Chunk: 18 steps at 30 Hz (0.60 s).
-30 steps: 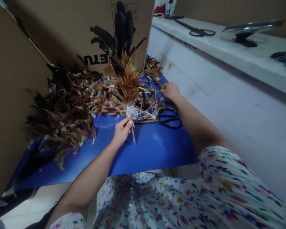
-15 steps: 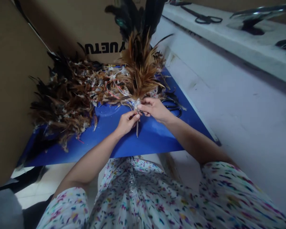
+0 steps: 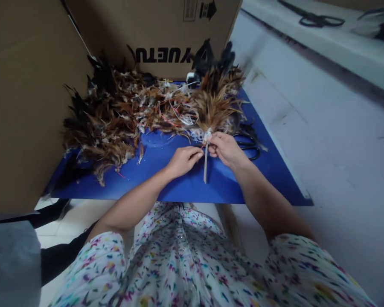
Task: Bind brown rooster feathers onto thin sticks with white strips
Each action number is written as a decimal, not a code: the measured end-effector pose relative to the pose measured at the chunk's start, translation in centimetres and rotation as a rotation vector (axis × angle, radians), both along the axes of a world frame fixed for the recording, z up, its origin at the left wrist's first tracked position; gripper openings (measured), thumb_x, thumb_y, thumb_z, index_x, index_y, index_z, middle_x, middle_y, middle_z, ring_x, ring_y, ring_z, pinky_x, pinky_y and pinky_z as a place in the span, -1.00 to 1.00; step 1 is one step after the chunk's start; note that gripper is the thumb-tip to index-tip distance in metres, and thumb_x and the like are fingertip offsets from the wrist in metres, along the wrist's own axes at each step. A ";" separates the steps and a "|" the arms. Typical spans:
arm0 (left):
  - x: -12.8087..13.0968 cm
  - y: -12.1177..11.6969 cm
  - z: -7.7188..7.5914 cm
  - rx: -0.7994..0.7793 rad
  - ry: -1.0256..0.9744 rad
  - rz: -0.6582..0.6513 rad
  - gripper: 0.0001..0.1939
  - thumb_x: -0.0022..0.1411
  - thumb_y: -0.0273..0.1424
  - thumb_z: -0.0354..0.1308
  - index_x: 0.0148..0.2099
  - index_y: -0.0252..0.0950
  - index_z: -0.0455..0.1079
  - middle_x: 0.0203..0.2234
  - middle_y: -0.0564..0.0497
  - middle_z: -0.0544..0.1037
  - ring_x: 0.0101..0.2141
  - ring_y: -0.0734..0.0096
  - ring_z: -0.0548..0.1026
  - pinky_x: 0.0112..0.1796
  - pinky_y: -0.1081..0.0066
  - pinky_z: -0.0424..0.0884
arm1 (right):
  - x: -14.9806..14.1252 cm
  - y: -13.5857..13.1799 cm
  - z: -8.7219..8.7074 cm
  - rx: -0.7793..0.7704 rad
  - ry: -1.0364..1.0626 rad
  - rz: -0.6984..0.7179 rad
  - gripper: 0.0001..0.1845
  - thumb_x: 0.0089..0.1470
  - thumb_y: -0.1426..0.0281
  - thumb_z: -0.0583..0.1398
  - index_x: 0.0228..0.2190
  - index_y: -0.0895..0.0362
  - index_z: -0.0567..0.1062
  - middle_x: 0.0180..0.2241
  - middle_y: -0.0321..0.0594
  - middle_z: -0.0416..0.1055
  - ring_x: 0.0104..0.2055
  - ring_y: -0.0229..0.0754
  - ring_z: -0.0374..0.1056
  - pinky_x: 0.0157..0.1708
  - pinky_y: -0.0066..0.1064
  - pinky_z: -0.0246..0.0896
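Observation:
A bundle of brown and black feathers (image 3: pixel 216 100) is bound with pale string onto a thin stick (image 3: pixel 205 164). My right hand (image 3: pixel 225 148) is closed around the stick just under the binding. My left hand (image 3: pixel 183 159) pinches something fine, perhaps string, right beside the stick. Both hands hover over a blue sheet (image 3: pixel 179 187). A heap of loose brown and black feathers (image 3: pixel 115 115) lies on the sheet to the left and behind.
Black scissors (image 3: pixel 251 147) lie on the blue sheet just right of my right hand. Cardboard boxes (image 3: pixel 160 30) stand behind and to the left. A white ledge (image 3: pixel 323 38) at the upper right carries another pair of scissors (image 3: pixel 316 19).
My right hand came back from the far side of the sheet to the stick. The feather bundle has tipped lower and away from me. The view shifted left.

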<state>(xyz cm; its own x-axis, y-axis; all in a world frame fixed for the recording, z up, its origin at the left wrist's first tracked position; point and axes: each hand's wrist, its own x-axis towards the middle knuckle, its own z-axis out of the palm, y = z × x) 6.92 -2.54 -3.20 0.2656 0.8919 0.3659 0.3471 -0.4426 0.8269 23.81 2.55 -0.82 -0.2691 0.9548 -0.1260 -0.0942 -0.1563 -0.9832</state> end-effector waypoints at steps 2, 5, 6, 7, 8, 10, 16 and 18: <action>-0.8 0.5 0.4 0.026 0.037 0.057 -0.82 0.25 -0.46 0.12 -0.23 -0.28 0.57 -0.49 -0.01 0.55 -0.49 0.42 0.43 -0.33 0.44 0.32 | -0.1 0.2 -0.6 -0.055 -0.047 -0.002 -0.67 -0.06 0.30 0.37 -0.52 0.12 0.31 -0.64 -0.39 0.31 -0.69 -0.42 0.12 -0.77 -0.57 -0.01; -3.1 1.8 1.4 0.022 0.085 0.158 -0.80 0.21 -0.51 0.11 -0.21 -0.30 0.57 -0.56 0.03 0.50 -0.47 0.40 0.44 -0.33 0.45 0.31 | -0.6 0.2 -1.1 -0.106 -0.108 0.005 -0.75 -0.01 0.38 0.33 -0.53 0.15 0.35 -0.62 -0.30 0.40 -0.72 -0.43 0.12 -0.79 -0.57 0.02; -4.1 2.3 1.8 0.027 0.107 0.215 -0.79 0.21 -0.52 0.10 -0.21 -0.31 0.57 -0.56 0.03 0.50 -0.46 0.40 0.46 -0.32 0.45 0.32 | -0.7 0.2 -1.2 -0.112 -0.117 0.002 -0.77 0.00 0.42 0.31 -0.54 0.15 0.35 -0.61 -0.28 0.42 -0.72 -0.43 0.13 -0.79 -0.57 0.03; -5.2 2.8 2.2 0.038 0.123 0.290 -0.78 0.21 -0.53 0.10 -0.21 -0.32 0.57 -0.54 0.01 0.50 -0.43 0.38 0.47 -0.30 0.45 0.32 | -0.8 0.1 -1.2 -0.116 -0.119 -0.001 -0.78 0.02 0.45 0.29 -0.55 0.16 0.35 -0.61 -0.27 0.43 -0.72 -0.43 0.14 -0.80 -0.57 0.04; -6.5 3.4 2.5 0.042 0.152 0.356 -0.79 0.20 -0.52 0.10 -0.21 -0.34 0.57 -0.50 -0.01 0.52 -0.38 0.36 0.50 -0.26 0.44 0.34 | -0.9 0.1 -1.2 -0.117 -0.117 -0.006 -0.79 0.03 0.48 0.28 -0.55 0.16 0.35 -0.61 -0.27 0.43 -0.72 -0.43 0.15 -0.80 -0.57 0.05; -9.4 4.3 3.0 0.047 0.268 0.532 -0.77 0.21 -0.53 0.08 -0.20 -0.35 0.56 -0.40 -0.06 0.57 -0.28 0.30 0.53 -0.15 0.38 0.35 | -0.9 0.1 -1.1 -0.115 -0.109 -0.006 -0.78 0.04 0.49 0.28 -0.54 0.16 0.34 -0.62 -0.29 0.42 -0.73 -0.42 0.16 -0.80 -0.58 0.05; -16.5 5.6 2.6 -0.182 0.562 1.061 -0.80 0.25 -0.38 0.11 -0.15 -0.34 0.49 -0.17 -0.25 0.56 -0.10 0.07 0.52 0.01 0.15 0.36 | -0.9 0.1 -1.2 -0.114 -0.124 -0.005 -0.74 0.08 0.48 0.29 -0.54 0.14 0.33 -0.64 -0.29 0.42 -0.74 -0.41 0.17 -0.82 -0.58 0.06; -17.2 5.7 2.1 -0.196 0.577 1.118 -0.73 0.23 -0.29 0.17 -0.11 -0.39 0.45 -0.07 -0.36 0.49 -0.01 -0.05 0.48 0.06 0.08 0.34 | -1.0 0.0 -1.3 -0.107 -0.139 -0.011 -0.74 0.10 0.50 0.28 -0.54 0.14 0.32 -0.65 -0.29 0.42 -0.74 -0.41 0.16 -0.83 -0.57 0.06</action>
